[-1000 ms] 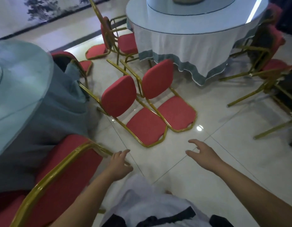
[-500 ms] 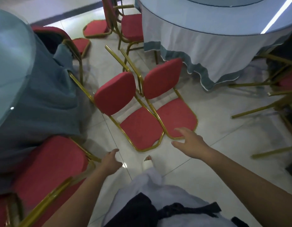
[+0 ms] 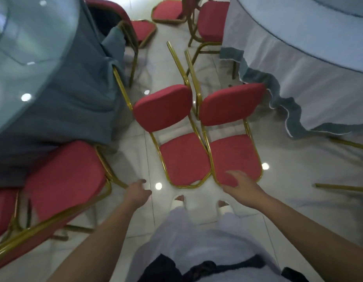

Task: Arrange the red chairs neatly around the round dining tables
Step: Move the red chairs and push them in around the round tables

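Glossy floor point(image 3: 298, 176), tables point(image 3: 30, 58) cropped, fingers point(image 3: 232, 175) blurred

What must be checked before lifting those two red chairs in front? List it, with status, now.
1. Right hand at right chair front seat edge: ok.
2. Grip closed on it: not ok, hand open.
3. Left hand free: ok.
4. Slippers clear of chair frames: ok.
5. White tablecloth clear of right chair's back: cannot tell.
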Motion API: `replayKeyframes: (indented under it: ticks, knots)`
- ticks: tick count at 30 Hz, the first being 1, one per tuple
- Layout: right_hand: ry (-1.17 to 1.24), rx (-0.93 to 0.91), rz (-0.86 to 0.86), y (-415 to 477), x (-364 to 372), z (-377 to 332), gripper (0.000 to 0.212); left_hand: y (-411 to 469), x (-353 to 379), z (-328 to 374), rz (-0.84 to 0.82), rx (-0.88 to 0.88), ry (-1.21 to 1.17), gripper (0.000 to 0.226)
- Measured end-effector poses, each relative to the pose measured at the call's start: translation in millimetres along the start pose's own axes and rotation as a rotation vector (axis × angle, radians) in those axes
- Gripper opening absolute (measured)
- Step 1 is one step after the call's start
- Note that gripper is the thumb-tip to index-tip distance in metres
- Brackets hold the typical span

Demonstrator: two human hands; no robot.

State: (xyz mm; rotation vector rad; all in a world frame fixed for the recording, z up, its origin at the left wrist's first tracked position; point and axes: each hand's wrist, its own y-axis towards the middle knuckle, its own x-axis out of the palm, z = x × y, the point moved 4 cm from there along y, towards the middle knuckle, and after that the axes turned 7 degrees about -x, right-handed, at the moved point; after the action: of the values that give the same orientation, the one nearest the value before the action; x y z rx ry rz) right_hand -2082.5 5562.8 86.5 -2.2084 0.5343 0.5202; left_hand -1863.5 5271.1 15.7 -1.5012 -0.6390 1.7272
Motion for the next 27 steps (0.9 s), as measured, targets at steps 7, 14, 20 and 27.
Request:
replayKeyframes:
  ticks: [7,14,20,27]
  knots:
    - [-0.027,-0.005,-0.16,60,15,55,0.066,-5,104,-32,-0.085,-0.223,-0.094,0.052]
    - [0.118,0.252,-0.202,164,113,148,0.064,84,235,-57,-0.27,-0.298,-0.227,0.054]
    - [0.358,0.573,-0.136,272,229,219,0.059,219,308,-75,-0.329,-0.262,-0.294,0.046]
    - [0.987,0.887,-0.053,392,323,284,0.05,382,363,-111,-0.243,-0.424,-0.575,0.058]
